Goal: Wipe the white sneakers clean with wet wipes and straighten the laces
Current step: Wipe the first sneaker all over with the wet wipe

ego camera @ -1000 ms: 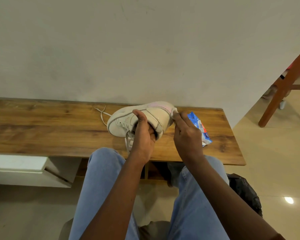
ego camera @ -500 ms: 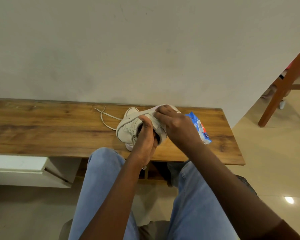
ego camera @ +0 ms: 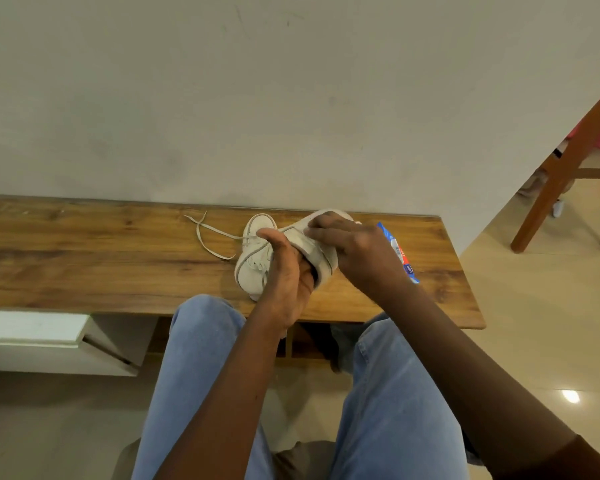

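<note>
Head view: sneaker [ego camera: 252, 275] near bench [ego camera: 84, 258] front edge.

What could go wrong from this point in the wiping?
The left hand grips the sneaker at its opening alone; pressure from the right hand could twist it loose. A loose lace trails across the bench and may snag or drag as the sneaker turns. The pack lies beside the right wrist; a stroke might knock it.

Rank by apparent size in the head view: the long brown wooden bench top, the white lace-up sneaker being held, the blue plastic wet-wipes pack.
Largest: brown wooden bench top.
Then the white sneaker.
Smallest: blue wet-wipes pack, though the right hand hides part of it.
</note>
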